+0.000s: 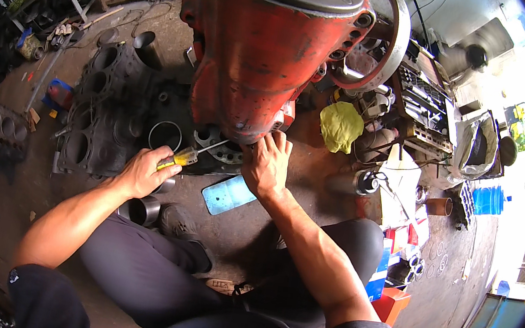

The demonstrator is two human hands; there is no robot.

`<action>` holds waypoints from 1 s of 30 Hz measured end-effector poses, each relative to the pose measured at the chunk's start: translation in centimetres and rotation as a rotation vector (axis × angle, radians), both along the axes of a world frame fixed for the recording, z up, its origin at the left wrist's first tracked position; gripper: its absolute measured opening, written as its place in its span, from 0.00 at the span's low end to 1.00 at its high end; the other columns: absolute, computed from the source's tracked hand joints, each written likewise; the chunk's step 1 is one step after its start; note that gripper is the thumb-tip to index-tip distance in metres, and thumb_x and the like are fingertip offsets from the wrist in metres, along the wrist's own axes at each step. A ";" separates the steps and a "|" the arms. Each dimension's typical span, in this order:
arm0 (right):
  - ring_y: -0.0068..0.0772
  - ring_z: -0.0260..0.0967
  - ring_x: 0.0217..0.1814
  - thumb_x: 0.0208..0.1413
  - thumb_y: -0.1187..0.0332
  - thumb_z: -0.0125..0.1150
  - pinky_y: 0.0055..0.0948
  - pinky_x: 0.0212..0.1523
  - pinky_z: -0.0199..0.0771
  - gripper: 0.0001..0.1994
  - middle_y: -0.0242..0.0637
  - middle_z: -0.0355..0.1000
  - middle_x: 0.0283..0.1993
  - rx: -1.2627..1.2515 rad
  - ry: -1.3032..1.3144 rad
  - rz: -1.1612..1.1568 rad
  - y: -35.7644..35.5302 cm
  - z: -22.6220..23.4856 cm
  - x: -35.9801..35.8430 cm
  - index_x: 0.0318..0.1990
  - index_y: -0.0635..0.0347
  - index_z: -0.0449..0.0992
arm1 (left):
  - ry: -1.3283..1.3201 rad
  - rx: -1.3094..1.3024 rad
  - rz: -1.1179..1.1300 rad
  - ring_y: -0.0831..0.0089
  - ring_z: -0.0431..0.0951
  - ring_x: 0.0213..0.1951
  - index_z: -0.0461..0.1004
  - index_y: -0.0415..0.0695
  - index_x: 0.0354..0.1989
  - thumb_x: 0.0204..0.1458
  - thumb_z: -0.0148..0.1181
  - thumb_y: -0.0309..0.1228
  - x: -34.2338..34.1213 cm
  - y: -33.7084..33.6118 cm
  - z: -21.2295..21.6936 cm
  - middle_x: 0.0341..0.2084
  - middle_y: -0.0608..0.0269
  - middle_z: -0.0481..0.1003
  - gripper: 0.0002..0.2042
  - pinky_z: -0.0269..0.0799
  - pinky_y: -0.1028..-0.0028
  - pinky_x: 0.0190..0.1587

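My left hand is wrapped round the yellow handle of a screwdriver. Its thin metal shaft slants up to the right, toward the lower end of a large red machine housing. At that lower end is my right hand, its fingers curled up against the underside of the red part. What those fingertips grip, if anything, is hidden by the hand and the housing. A dark metal piece with holes shows just below the housing, between the two hands.
A dark engine block with round bores stands left. Near my shoe lie a light blue phone-like slab and a metal cylinder sleeve. A handwheel projects at upper right. Beyond are a yellow cloth and a tool-laden bench.
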State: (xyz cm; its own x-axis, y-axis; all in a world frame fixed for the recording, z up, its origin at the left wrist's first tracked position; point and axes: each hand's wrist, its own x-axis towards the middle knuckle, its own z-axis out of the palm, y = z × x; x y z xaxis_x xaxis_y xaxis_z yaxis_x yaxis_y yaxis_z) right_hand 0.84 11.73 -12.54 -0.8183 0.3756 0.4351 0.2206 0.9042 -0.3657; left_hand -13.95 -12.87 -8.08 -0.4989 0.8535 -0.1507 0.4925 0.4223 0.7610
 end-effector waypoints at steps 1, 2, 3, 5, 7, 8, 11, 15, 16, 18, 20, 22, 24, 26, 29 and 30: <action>0.49 0.63 0.53 0.53 0.64 0.63 0.46 0.51 0.60 0.13 0.37 0.72 0.44 -0.004 0.003 0.001 0.0 0.0 0.0 0.45 0.58 0.74 | 0.124 0.016 0.001 0.57 0.78 0.28 0.72 0.37 0.37 0.59 0.62 0.36 0.4 0.0 0.2 0.24 0.54 0.76 0.13 0.70 0.64 0.32; 0.49 0.63 0.53 0.53 0.64 0.63 0.46 0.51 0.60 0.13 0.37 0.72 0.44 -0.012 0.004 0.002 0.0 0.0 -0.1 0.45 0.58 0.74 | 0.281 0.040 0.015 0.51 0.78 0.30 0.72 0.36 0.37 0.58 0.63 0.35 0.7 0.0 0.5 0.24 0.51 0.76 0.13 0.71 0.62 0.34; 0.49 0.63 0.53 0.53 0.64 0.63 0.46 0.51 0.60 0.13 0.38 0.72 0.43 -0.008 0.012 0.001 0.0 0.1 -0.1 0.45 0.58 0.74 | 0.273 0.081 0.062 0.40 0.74 0.31 0.72 0.35 0.35 0.56 0.63 0.36 1.1 0.1 0.7 0.25 0.43 0.74 0.14 0.70 0.59 0.34; 0.49 0.63 0.52 0.53 0.64 0.64 0.46 0.50 0.61 0.13 0.38 0.72 0.43 -0.013 0.024 -0.006 0.0 0.1 -0.1 0.44 0.58 0.74 | 0.141 0.007 0.082 0.52 0.78 0.30 0.73 0.36 0.32 0.57 0.64 0.37 1.1 0.3 1.1 0.24 0.48 0.76 0.14 0.71 0.62 0.33; 0.49 0.63 0.52 0.53 0.65 0.65 0.46 0.50 0.61 0.13 0.38 0.72 0.42 -0.019 0.023 -0.004 0.0 0.2 -0.2 0.44 0.58 0.74 | -0.236 -0.200 0.186 0.68 0.77 0.28 0.75 0.37 0.33 0.57 0.64 0.39 0.7 0.6 1.2 0.20 0.56 0.75 0.15 0.70 0.68 0.34; 0.49 0.63 0.51 0.52 0.65 0.65 0.46 0.50 0.61 0.13 0.39 0.72 0.42 -0.020 0.021 -0.002 0.0 0.2 -0.2 0.43 0.58 0.74 | -0.429 -0.244 0.171 0.76 0.73 0.28 0.76 0.38 0.35 0.58 0.64 0.40 0.2 0.8 1.2 0.21 0.63 0.75 0.15 0.67 0.74 0.35; 0.50 0.64 0.51 0.51 0.65 0.66 0.47 0.50 0.62 0.13 0.39 0.73 0.41 0.014 0.013 0.021 0.2 0.3 -0.1 0.42 0.59 0.75 | -0.655 -0.146 0.150 0.81 0.71 0.23 0.74 0.40 0.38 0.61 0.61 0.41 -0.4 0.7 0.7 0.25 0.65 0.77 0.14 0.65 0.78 0.25; 0.51 0.64 0.50 0.51 0.65 0.67 0.48 0.49 0.62 0.13 0.40 0.72 0.39 -0.032 0.022 0.043 0.5 0.4 -0.2 0.41 0.59 0.74 | -0.746 -0.197 0.162 0.82 0.73 0.19 0.71 0.42 0.39 0.62 0.61 0.46 -0.5 0.5 0.3 0.21 0.64 0.76 0.18 0.60 0.81 0.17; 0.51 0.63 0.52 0.53 0.65 0.61 0.48 0.50 0.61 0.12 0.42 0.73 0.43 -0.066 -0.035 0.050 0.7 0.4 -0.2 0.43 0.59 0.76 | -0.691 -0.192 0.170 0.82 0.73 0.19 0.72 0.42 0.36 0.61 0.62 0.48 -0.4 0.6 0.2 0.20 0.63 0.75 0.19 0.62 0.80 0.19; 0.51 0.63 0.52 0.51 0.67 0.63 0.48 0.49 0.62 0.12 0.42 0.73 0.42 -0.069 0.000 0.065 0.8 0.3 -0.3 0.42 0.59 0.76 | -0.439 -0.226 0.114 0.75 0.78 0.22 0.75 0.38 0.35 0.59 0.63 0.50 -0.2 0.7 0.2 0.21 0.57 0.77 0.22 0.68 0.75 0.24; 0.52 0.63 0.51 0.49 0.68 0.63 0.48 0.49 0.62 0.12 0.42 0.73 0.42 -0.081 -0.009 0.067 1.0 0.3 -0.3 0.42 0.59 0.76 | -0.243 -0.228 0.091 0.67 0.81 0.27 0.77 0.34 0.35 0.58 0.64 0.51 0.0 0.8 0.2 0.23 0.50 0.79 0.25 0.73 0.70 0.30; 0.52 0.63 0.51 0.49 0.68 0.63 0.49 0.48 0.62 0.12 0.42 0.73 0.41 -0.092 -0.002 0.069 1.0 0.2 -0.3 0.41 0.59 0.76 | -0.106 -0.199 0.103 0.59 0.84 0.33 0.79 0.30 0.37 0.56 0.65 0.52 0.2 0.8 0.1 0.28 0.43 0.80 0.28 0.75 0.65 0.38; 0.52 0.63 0.51 0.48 0.69 0.63 0.49 0.48 0.62 0.12 0.42 0.73 0.40 -0.092 0.031 0.074 0.9 0.2 -0.2 0.41 0.59 0.76 | -0.106 -0.176 0.105 0.53 0.83 0.38 0.78 0.28 0.42 0.55 0.66 0.52 0.3 0.7 -0.1 0.32 0.38 0.80 0.30 0.75 0.63 0.41; 0.52 0.63 0.50 0.48 0.69 0.63 0.49 0.48 0.62 0.11 0.43 0.73 0.41 -0.100 0.007 0.053 0.8 0.2 -0.3 0.41 0.59 0.76 | -0.112 -0.157 0.103 0.50 0.83 0.40 0.77 0.28 0.44 0.55 0.67 0.51 0.3 0.6 -0.3 0.34 0.36 0.80 0.30 0.76 0.63 0.43; 0.53 0.62 0.50 0.49 0.70 0.62 0.48 0.48 0.62 0.11 0.43 0.72 0.41 -0.104 0.018 0.046 0.7 0.2 -0.5 0.41 0.59 0.75 | -0.126 -0.170 0.097 0.50 0.83 0.40 0.78 0.28 0.44 0.54 0.67 0.51 0.0 0.7 -0.4 0.34 0.36 0.80 0.30 0.76 0.64 0.43; 0.53 0.62 0.50 0.49 0.70 0.62 0.48 0.48 0.62 0.11 0.43 0.72 0.41 -0.092 0.049 0.059 0.7 0.2 -0.6 0.42 0.59 0.75 | -0.125 -0.201 0.091 0.49 0.83 0.40 0.78 0.28 0.44 0.54 0.68 0.51 -0.2 0.7 -0.4 0.35 0.36 0.80 0.31 0.76 0.64 0.43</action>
